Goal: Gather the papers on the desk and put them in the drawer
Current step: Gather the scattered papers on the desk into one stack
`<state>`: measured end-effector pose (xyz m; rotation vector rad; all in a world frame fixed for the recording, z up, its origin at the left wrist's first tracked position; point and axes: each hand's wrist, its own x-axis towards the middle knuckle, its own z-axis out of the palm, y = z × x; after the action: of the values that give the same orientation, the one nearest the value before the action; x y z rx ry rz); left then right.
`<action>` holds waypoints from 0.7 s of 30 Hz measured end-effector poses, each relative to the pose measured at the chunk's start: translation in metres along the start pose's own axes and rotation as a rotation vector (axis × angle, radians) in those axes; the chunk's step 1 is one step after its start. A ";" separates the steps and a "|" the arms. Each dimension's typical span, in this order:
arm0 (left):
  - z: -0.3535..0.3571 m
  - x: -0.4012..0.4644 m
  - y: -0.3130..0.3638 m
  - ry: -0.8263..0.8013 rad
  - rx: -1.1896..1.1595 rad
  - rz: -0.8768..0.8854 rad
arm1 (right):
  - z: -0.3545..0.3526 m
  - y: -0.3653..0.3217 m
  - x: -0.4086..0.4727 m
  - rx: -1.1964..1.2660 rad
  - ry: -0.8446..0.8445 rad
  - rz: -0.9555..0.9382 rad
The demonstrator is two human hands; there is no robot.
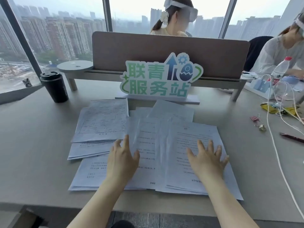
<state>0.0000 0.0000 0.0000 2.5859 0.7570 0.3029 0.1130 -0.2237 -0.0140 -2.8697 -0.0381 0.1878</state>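
Several printed white papers [102, 122] lie spread and overlapping across the middle of the grey desk [32, 137]. My left hand [122, 159] hovers over the sheets left of centre, fingers apart and holding nothing. Over the right-hand stack, my right hand [208, 159] is spread flat with its fingers apart. No drawer is in view.
A black travel cup [54, 87] stands at the back left. A green-and-white sign [159, 78] stands behind the papers, before a brown divider [164, 46]. White cables [278, 153], binder clips [255, 117], a pen [292, 137] and a water bottle [280, 68] lie right. Two people sit beyond.
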 end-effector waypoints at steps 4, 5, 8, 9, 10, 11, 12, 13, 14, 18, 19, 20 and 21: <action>-0.002 0.003 0.005 -0.033 -0.168 -0.085 | -0.001 0.015 0.003 -0.009 0.002 0.107; -0.001 0.004 0.007 -0.042 -0.194 -0.096 | 0.001 0.015 0.003 -0.004 0.000 0.095; 0.003 0.002 0.012 -0.035 -0.194 -0.090 | 0.002 0.011 -0.001 -0.006 -0.004 0.059; 0.004 0.002 0.013 -0.019 -0.182 -0.080 | 0.003 0.009 -0.002 0.007 -0.001 0.052; 0.005 0.001 0.016 -0.010 -0.171 -0.065 | 0.004 0.006 -0.004 0.013 -0.003 0.042; 0.006 -0.002 0.019 0.006 -0.160 -0.049 | 0.005 0.003 -0.007 0.019 0.001 0.028; 0.006 -0.004 0.023 0.023 -0.142 -0.032 | 0.007 -0.002 -0.010 0.026 -0.002 0.013; 0.007 -0.007 0.027 0.039 -0.120 -0.013 | 0.008 -0.007 -0.012 0.041 -0.009 -0.002; 0.007 -0.010 0.031 0.041 -0.107 -0.002 | 0.009 -0.012 -0.015 0.058 -0.020 -0.013; 0.009 -0.009 0.044 -0.101 -0.366 -0.102 | 0.012 -0.033 -0.025 0.141 -0.053 -0.071; 0.010 -0.007 0.045 -0.138 -0.459 -0.134 | 0.013 -0.038 -0.028 0.169 -0.059 -0.097; 0.010 -0.005 0.046 -0.173 -0.536 -0.149 | 0.014 -0.042 -0.031 0.196 -0.069 -0.124; 0.009 -0.003 0.047 -0.203 -0.583 -0.153 | 0.015 -0.045 -0.033 0.220 -0.077 -0.150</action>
<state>0.0216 -0.0402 0.0132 1.9644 0.6676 0.1761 0.0781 -0.1775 -0.0119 -2.6263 -0.2314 0.2556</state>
